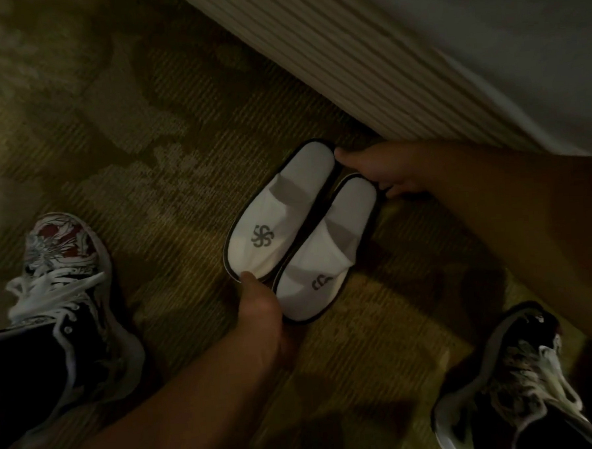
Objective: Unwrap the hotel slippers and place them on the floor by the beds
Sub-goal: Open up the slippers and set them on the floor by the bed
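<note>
Down at the person's feet, two dark lace-up sneakers with patterned toes frame the scene, one sneaker (62,305) on the left, the other sneaker (522,377) on the right, both planted on the olive-green patterned carpet (146,146). Between them, the left hand (261,315) reaches in, thumb pressed on the toe edge of the nearer-left slipper, fingers tucked beneath, so it is gripping the toe end of the pair. There they are: two white cloth hotel slippers (302,231) with dark trim and a grey swirl logo, unwrapped, lying side by side and touching, flat on the carpet or just above it; I cannot tell which in this dim light. At their heel end, the right hand (381,171) pinches the rims, thumb on top. Just beyond, the pale ribbed bed skirt (347,60) hangs close beside the heels, with white bedding (517,24) above.
</note>
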The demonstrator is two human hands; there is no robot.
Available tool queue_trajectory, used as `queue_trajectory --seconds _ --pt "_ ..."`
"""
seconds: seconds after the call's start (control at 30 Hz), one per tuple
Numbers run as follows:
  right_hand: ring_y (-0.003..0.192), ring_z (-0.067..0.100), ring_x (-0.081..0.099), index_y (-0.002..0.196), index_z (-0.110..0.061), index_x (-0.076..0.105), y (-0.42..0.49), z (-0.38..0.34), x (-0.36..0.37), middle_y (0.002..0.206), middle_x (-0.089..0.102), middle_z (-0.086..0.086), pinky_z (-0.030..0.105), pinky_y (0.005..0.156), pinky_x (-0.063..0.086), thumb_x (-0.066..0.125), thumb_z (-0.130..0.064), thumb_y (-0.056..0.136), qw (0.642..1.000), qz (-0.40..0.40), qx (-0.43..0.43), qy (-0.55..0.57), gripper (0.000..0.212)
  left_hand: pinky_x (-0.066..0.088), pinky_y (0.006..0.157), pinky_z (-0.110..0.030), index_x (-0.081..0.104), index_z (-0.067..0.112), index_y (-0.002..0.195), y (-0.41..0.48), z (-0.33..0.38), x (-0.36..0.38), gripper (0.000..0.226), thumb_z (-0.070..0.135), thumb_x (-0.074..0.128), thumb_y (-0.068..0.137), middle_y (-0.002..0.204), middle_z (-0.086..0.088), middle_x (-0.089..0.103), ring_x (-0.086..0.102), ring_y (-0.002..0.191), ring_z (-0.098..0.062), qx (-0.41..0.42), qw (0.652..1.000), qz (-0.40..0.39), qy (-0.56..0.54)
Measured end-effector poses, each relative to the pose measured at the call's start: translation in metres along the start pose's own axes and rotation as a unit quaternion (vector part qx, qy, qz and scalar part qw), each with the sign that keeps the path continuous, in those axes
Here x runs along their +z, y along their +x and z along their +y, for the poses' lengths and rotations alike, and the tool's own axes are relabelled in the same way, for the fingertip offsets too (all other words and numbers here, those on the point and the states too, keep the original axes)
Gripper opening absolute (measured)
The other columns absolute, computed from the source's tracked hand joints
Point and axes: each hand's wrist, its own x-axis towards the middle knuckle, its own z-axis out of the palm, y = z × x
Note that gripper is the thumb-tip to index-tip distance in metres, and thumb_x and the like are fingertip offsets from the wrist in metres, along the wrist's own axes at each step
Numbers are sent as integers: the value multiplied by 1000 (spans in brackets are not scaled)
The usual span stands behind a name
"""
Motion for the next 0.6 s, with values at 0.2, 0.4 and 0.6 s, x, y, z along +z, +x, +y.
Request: queue_trajectory --seconds 0.2,0.4,0.6 --pt "133 32 40 152 -21 26 4 -8 0 153 35 11 45 108 37 35 -82 81 999 13 -8 -30 95 26 114 -62 28 15 156 2 5 0 86 74 20 94 159 -20 32 33 143 -42 9 1000 18 23" --pt "135 33 37 153 -24 22 4 -15 -1 155 32 9 47 110 34 33 -85 78 1000 15 -9 -17 97 28 114 -64 26 15 157 9 7 1 88 75 21 93 160 -22 29 32 143 -44 27 999 28 11" --pt "139 29 33 154 -21 19 3 -21 0 157 30 8 48 110 28 31 -82 82 1000 24 -11 -6 95 33 111 -62 28 14 156 7 6 2 91 77 23 92 157 -22 34 38 139 -43 16 999 27 15"
